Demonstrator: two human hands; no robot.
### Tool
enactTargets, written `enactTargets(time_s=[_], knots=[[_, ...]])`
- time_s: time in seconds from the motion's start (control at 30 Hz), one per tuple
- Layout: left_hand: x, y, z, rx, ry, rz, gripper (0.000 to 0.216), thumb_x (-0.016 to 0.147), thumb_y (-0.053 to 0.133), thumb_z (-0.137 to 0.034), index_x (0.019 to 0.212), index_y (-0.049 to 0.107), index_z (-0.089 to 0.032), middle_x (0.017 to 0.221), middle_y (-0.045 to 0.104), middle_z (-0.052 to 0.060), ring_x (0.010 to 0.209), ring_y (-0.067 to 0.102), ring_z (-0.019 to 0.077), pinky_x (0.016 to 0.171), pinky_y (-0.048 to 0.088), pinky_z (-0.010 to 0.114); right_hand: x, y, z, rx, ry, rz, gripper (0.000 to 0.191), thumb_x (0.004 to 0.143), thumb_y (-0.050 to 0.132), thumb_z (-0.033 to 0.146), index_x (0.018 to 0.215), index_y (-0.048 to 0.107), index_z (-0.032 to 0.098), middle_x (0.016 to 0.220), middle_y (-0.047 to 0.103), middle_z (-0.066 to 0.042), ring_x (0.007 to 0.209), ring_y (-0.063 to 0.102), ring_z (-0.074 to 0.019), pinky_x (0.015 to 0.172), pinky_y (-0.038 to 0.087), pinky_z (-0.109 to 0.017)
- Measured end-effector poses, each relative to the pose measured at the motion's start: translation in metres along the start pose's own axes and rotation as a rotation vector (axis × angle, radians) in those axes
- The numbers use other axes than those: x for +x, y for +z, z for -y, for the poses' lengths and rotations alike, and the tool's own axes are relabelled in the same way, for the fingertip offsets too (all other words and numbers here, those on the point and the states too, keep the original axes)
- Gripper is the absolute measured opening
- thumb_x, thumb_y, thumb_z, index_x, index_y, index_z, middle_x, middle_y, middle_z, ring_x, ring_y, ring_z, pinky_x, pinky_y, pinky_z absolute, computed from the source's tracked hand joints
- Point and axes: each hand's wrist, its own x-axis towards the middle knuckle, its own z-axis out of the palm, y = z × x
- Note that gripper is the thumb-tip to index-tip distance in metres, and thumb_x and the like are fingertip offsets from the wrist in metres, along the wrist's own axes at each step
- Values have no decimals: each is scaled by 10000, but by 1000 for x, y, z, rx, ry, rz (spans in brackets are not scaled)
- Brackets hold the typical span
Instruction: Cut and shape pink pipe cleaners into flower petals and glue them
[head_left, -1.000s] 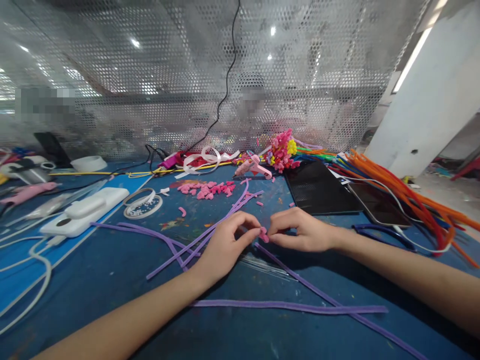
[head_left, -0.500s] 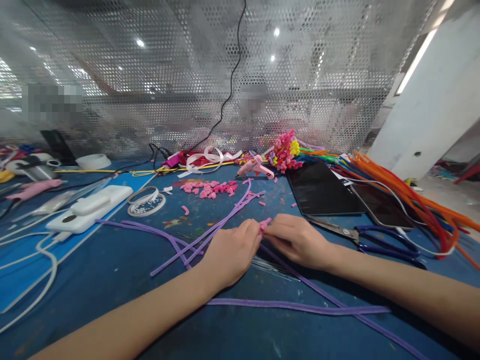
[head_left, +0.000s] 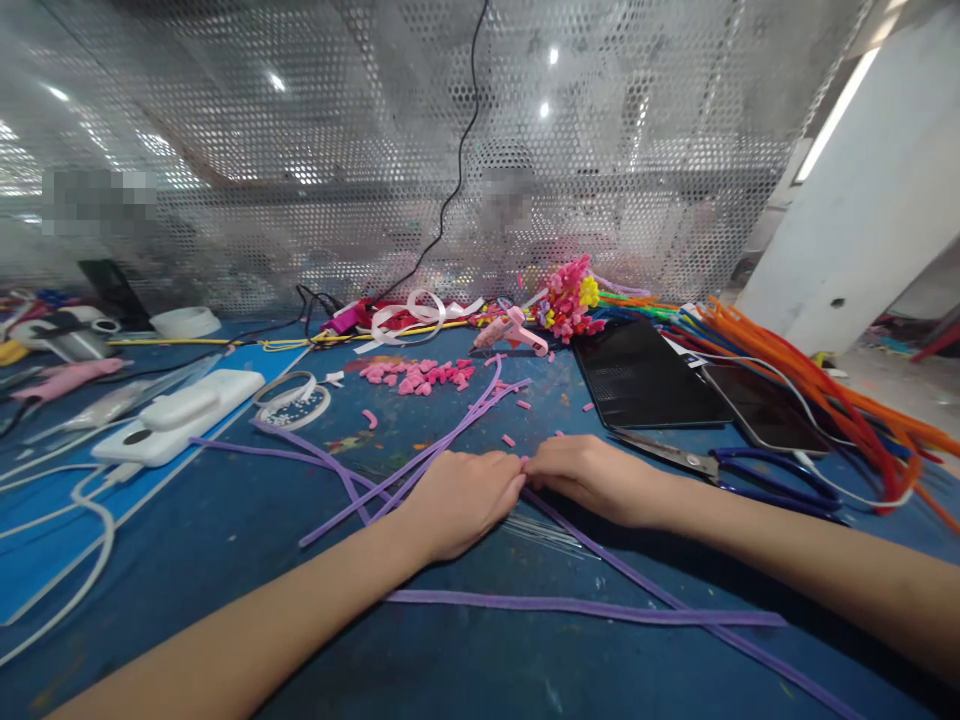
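My left hand [head_left: 472, 500] is closed, palm down, with its fingertips meeting those of my right hand [head_left: 600, 478], which is also closed in a pinch. A small bit of pink pipe cleaner [head_left: 523, 464] shows between the two sets of fingertips; most of it is hidden. Just behind the hands lies a short pink piece [head_left: 508, 440] on the blue table. Crossed purple pipe cleaners [head_left: 450, 430] pass to the left of my left hand. Another long purple pipe cleaner [head_left: 585, 605] lies in front of the hands, and thin bare wires [head_left: 551, 535] rest below them.
Farther back are a pile of bent pink pieces [head_left: 420, 377], a pink glue gun [head_left: 510, 332] and a pipe-cleaner flower bunch [head_left: 574, 300]. To the right lie a black tablet [head_left: 649, 375], blue-handled scissors [head_left: 772, 475] and orange pipe cleaners [head_left: 810, 370]. A white power strip [head_left: 180, 420] sits left.
The pink piece at my fingertips shows less than before. My right hand has turned slightly flatter, and pink pieces now show on the table just behind both hands.
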Motion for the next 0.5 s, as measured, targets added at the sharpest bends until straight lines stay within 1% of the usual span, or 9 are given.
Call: enactTargets(time_s=[0.1,0.23,0.33,0.43,0.5], knots=[[0,-4,1,-91,-13,2,322,919,221,-297,883,520,-183,848,627,22,729,606,156,620,419,261,0,-2,1,11,-16,-23,250,900,348,158,879,596,132,795,602,-72,754,527,-149,676,406,-246],[-1,-8,0,-59,-34,55,331,913,218,-345,898,502,-175,856,618,36,721,605,177,608,421,280,-1,-3,0,36,-68,-5,263,906,342,174,932,600,131,853,612,-83,806,536,-151,735,404,-256],[-1,-8,-1,-31,-27,88,334,912,210,-338,919,499,-171,873,614,46,744,608,187,620,424,284,-2,-1,-1,37,-28,-8,265,905,365,200,908,623,141,809,630,-69,774,559,-144,745,405,-258],[-1,-6,0,-58,-20,76,343,916,197,-336,942,501,-178,888,616,39,759,611,184,638,426,281,-2,1,-1,72,14,-52,249,891,409,217,875,649,155,770,652,-54,740,581,-138,710,413,-243],[-1,-6,1,-90,-16,55,351,919,191,-334,942,509,-186,879,623,28,754,613,171,644,425,269,-2,1,0,113,49,-102,220,871,451,221,879,664,165,782,671,-50,728,599,-136,673,420,-230]])
